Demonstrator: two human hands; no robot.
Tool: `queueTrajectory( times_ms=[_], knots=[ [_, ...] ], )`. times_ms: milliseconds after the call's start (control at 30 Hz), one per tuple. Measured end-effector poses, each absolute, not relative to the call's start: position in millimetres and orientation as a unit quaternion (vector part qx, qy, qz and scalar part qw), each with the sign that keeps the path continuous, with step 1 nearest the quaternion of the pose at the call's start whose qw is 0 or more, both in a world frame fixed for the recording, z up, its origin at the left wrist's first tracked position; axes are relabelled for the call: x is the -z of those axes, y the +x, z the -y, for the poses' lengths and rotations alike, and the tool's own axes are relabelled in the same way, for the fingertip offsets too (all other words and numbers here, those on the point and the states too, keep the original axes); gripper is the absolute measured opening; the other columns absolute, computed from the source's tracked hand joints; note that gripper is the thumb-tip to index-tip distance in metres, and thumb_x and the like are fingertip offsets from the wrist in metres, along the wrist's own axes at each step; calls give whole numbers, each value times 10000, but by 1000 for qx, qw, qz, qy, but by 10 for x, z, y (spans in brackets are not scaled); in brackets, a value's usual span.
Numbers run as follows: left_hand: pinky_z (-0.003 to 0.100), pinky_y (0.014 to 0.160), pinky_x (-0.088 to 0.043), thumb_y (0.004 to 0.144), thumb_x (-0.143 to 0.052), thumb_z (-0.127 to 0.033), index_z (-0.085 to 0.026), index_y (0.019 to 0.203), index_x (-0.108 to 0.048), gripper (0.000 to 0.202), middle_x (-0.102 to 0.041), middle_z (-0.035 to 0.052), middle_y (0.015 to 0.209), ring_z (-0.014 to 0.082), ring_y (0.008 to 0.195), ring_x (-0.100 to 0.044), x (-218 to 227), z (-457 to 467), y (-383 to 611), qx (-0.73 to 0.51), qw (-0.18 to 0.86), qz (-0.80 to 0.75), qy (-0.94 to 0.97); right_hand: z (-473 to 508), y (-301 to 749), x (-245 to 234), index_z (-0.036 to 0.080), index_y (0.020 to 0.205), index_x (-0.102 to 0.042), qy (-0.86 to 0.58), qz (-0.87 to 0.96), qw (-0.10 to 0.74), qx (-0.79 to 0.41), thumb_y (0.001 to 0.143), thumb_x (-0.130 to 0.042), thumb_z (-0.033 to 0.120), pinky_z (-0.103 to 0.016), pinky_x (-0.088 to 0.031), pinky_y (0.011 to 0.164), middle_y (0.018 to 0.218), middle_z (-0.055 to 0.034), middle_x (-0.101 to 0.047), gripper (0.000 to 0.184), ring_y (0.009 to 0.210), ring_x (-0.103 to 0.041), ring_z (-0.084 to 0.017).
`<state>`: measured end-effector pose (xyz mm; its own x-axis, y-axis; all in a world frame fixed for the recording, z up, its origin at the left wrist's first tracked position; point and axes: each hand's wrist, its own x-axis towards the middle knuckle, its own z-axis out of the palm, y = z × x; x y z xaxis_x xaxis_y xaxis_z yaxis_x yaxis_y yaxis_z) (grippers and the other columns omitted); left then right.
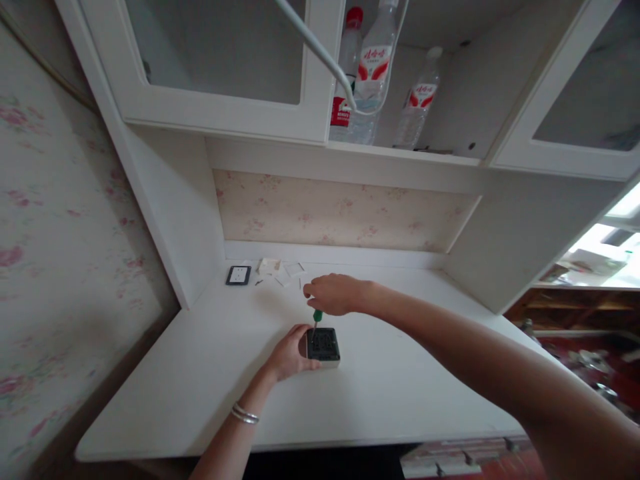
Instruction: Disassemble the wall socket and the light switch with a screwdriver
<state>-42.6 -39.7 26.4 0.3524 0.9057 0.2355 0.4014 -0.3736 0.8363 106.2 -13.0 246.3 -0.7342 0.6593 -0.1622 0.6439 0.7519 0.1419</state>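
My right hand [334,294] is closed around the handle of a screwdriver [318,315]. Its green lower end shows below my fingers, and the shaft points down at the left side of a square socket box [324,345]. That box has a dark top face and a pale side wall, and it rests on the white desk. My left hand [291,355] grips the box from its left, thumb along the near side and fingers round the far left corner. Whether the screwdriver's tip sits in a screw is too small to tell.
A dark-framed socket faceplate [239,275] lies at the back left of the desk [390,393]. Beside it are white plastic pieces [270,267] and a thin frame [295,269]. Overhead, a cabinet shelf holds plastic bottles [373,67], with a white cable [320,50] hanging in front.
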Motion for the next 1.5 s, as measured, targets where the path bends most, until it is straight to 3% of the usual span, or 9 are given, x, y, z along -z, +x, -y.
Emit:
queueTrajectory(
  times_ms=[100,200,300,433,600,867,1133,1233,1500],
  knots=[
    [363,995,-387,486,-839,-342,-197,1230,-492,834,-516,88,1237,260,1118,-515,-247,391,-425,-365,352,-443,739,158,1072,-2515,249,1177,-516,296,-950,95,4,748,-565,212,-286,-441,664,1192,-88,-559,433,924,-605,-217],
    [384,1014,-368,491,-836,-353,-197,1249,-481,851,-505,96,1256,274,1140,-498,-231,385,-431,-364,347,-447,740,163,1062,-2526,253,1147,-532,309,-947,85,18,718,-622,329,-272,-430,631,1169,-77,-572,444,914,-599,-222],
    [382,1008,-374,487,-837,-354,-197,1247,-476,856,-507,94,1251,273,1133,-501,-221,380,-435,-363,345,-444,743,132,1041,-2477,204,1013,-598,331,-941,75,7,814,-506,430,-300,-430,664,974,-91,-648,315,876,-602,-234],
    [361,997,-389,477,-842,-317,-186,1220,-476,839,-509,87,1222,254,1112,-514,-201,378,-421,-376,348,-438,739,89,1048,-2443,188,963,-616,284,-957,61,20,736,-535,198,-277,-421,712,978,-79,-650,241,874,-594,-205],
    [394,948,-432,490,-830,-273,-201,1180,-466,783,-520,82,1183,246,1030,-560,-182,388,-390,-391,386,-435,713,96,1138,-2549,196,942,-636,284,-957,42,50,684,-563,178,-262,-415,719,949,-54,-661,269,857,-588,-194],
    [415,1021,-361,445,-846,-284,-171,1166,-474,819,-455,105,1214,281,1149,-463,-212,395,-414,-409,355,-429,723,80,1522,-2493,194,923,-644,381,-908,-140,107,704,-590,193,-237,-410,687,903,-30,-659,225,774,-578,-148],
    [409,992,-356,441,-847,-237,-169,1142,-488,791,-480,99,1191,273,1119,-469,-219,394,-413,-409,351,-436,721,200,2050,-1830,184,872,-594,519,-725,-309,331,770,-553,333,-235,-430,513,630,-6,-634,185,544,-582,-133],
    [404,990,-350,452,-843,-233,-170,1147,-489,782,-490,95,1187,270,1111,-472,-227,396,-413,-405,354,-438,720,274,2188,-1694,186,850,-583,544,-703,-334,315,754,-563,326,-238,-422,497,616,-3,-631,171,511,-560,-127],
    [397,979,-361,479,-833,-230,-178,1146,-493,750,-495,96,1178,265,1104,-487,-220,390,-419,-398,372,-434,717,452,2232,-1891,208,817,-609,530,-788,-280,140,764,-541,266,-235,-388,602,742,1,-651,104,633,-545,-122]
  ],
)
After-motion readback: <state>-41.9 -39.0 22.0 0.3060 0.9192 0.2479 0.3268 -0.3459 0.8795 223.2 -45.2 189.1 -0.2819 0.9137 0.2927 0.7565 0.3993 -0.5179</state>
